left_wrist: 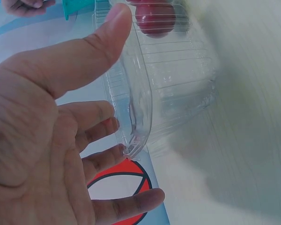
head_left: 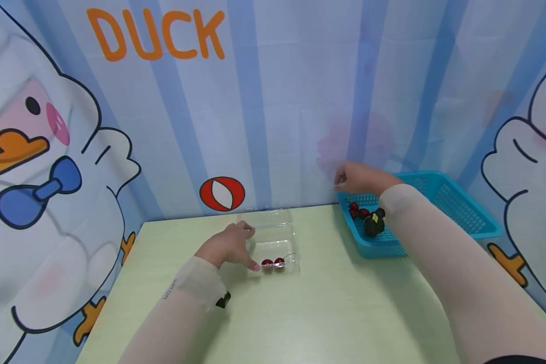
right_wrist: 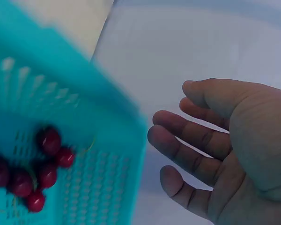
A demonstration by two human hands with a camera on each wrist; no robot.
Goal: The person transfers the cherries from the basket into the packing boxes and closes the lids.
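My left hand (head_left: 229, 245) rests at the left side of a clear plastic box (head_left: 273, 232), its thumb by the near rim and its fingers loosely bent along the side. Two red cherries (head_left: 279, 263) lie at the near end of this box. Above the far left corner of a blue plastic basket (head_left: 368, 249) hovers my right hand (head_left: 363, 178). The right wrist view shows its fingers (right_wrist: 192, 161) loosely bent, with nothing between them. Several dark red cherries (right_wrist: 48, 174) lie in the basket.
A pale table (head_left: 300, 313) bears the box and the basket. Behind it hangs a blue and white striped cloth (head_left: 291, 126) with duck drawings. A small dark device (head_left: 374, 222) sits at the right wrist, partly in front of the basket.
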